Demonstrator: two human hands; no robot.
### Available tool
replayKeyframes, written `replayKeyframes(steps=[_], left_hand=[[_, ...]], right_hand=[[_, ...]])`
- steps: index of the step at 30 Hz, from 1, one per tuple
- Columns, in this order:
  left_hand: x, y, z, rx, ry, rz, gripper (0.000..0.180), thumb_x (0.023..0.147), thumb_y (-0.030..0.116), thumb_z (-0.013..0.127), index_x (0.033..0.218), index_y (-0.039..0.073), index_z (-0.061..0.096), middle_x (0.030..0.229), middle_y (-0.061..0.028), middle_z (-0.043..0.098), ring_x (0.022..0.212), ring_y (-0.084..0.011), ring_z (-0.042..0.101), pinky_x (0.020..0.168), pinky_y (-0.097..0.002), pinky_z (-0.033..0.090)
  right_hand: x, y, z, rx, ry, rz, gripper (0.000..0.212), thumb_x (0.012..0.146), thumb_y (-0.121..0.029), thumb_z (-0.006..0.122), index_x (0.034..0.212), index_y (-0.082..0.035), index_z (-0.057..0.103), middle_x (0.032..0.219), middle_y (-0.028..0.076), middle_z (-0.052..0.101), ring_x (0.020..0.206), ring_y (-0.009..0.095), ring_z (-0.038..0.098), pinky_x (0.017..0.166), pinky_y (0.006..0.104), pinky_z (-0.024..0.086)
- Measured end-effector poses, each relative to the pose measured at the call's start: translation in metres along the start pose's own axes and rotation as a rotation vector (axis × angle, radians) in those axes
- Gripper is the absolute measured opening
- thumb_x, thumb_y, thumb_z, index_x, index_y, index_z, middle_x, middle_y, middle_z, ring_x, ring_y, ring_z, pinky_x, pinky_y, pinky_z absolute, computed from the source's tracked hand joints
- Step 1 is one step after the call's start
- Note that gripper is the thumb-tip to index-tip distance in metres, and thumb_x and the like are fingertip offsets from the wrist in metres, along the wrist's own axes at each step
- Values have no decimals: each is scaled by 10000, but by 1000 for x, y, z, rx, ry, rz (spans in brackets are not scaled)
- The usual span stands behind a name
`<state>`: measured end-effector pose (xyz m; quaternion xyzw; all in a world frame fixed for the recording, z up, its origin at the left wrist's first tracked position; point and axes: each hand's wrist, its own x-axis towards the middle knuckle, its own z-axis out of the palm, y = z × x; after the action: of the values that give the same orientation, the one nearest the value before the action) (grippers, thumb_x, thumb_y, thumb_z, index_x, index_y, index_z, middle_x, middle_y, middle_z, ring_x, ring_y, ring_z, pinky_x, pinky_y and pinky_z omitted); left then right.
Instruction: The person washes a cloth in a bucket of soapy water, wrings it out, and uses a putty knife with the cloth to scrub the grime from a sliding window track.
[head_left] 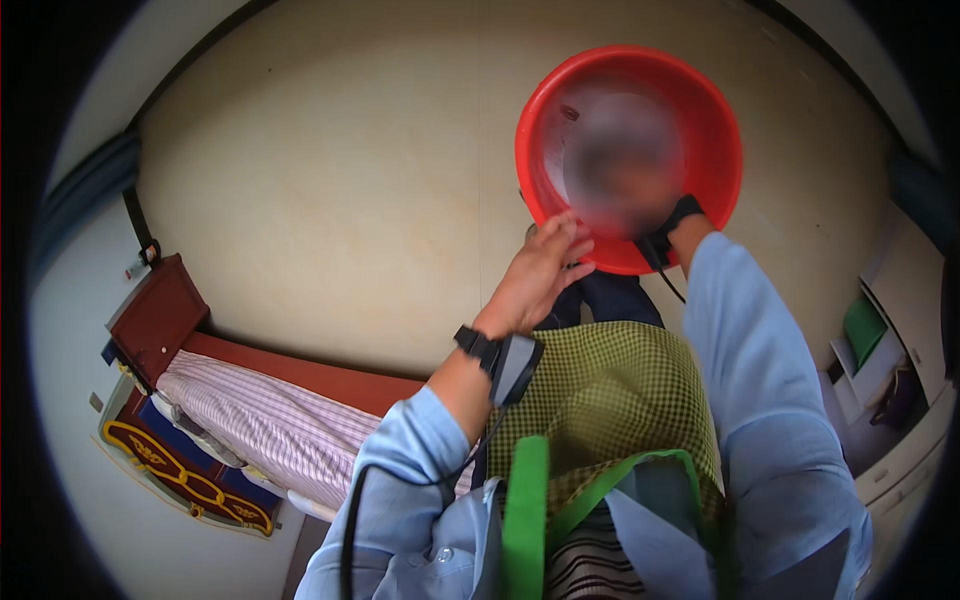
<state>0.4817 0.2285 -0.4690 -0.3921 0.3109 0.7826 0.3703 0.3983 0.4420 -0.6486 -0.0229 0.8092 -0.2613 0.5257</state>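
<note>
Red plastic is seen in a round tub (722, 150), which is set on the pale floor (370, 130) ahead of the person, right of centre. Whitish contents (555, 150) are held inside, and near their far left edge a small dark object (569, 113) is seen (too small to be identified). The middle of the tub is heavily blurred. Into that blur the right hand (645, 195) is lowered over the near right side; whether it is closed on anything cannot be told. The left hand (540, 268) is held empty at the near left rim, its fingers loosely spread; whether the rim is touched cannot be told. The two hands are kept apart.

A black band (686, 208) is worn on the right wrist, and a grey device (515, 368) is strapped to the left. Light blue sleeves (760, 320) are partly pushed up, and the lap is covered by a yellow-green checked apron (620, 380) edged in green. Farther out, a bed (270, 410) with a striped cover is placed to the left, and pale cabinets (915, 300) are ranged to the right.
</note>
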Motion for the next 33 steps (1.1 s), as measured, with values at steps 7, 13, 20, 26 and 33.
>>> replayKeyframes(steps=[7,13,20,26,33], left_hand=[[36,3,29,-199,159,-76,796,975,626,415,1526,88,217,1587,-145,189,1317,-301,379,1044,-485,397],[54,-18,47,-222,85,209,478,972,438,586,1278,75,531,1166,-75,617,1005,-199,609,866,-343,516],[41,-1,67,-328,259,188,228,1033,257,482,1135,79,581,996,-50,653,916,-176,627,780,-301,530],[27,0,76,42,241,231,183,1019,186,472,1016,69,614,974,-14,627,841,-138,579,724,-280,462],[2,-6,69,909,316,875,67,861,57,598,859,5,556,916,-161,577,882,-356,528,810,-400,448]], right_hand=[[-184,-102,-48,566,217,-299,434,832,-184,743,1182,40,616,1201,71,519,1125,169,519,979,298,425],[-209,-109,-18,785,291,-380,293,847,-131,705,1071,42,629,1161,43,492,1088,160,516,950,276,417],[-146,-96,-8,494,658,-280,238,890,-196,609,933,37,631,993,229,625,930,399,636,763,429,514],[-90,-24,-18,257,749,-39,275,911,-183,566,1052,39,649,1114,247,619,1088,415,582,932,423,481],[-134,-22,-29,40,719,-149,706,797,96,559,1457,-42,350,1500,229,317,1339,427,392,1096,422,380]])
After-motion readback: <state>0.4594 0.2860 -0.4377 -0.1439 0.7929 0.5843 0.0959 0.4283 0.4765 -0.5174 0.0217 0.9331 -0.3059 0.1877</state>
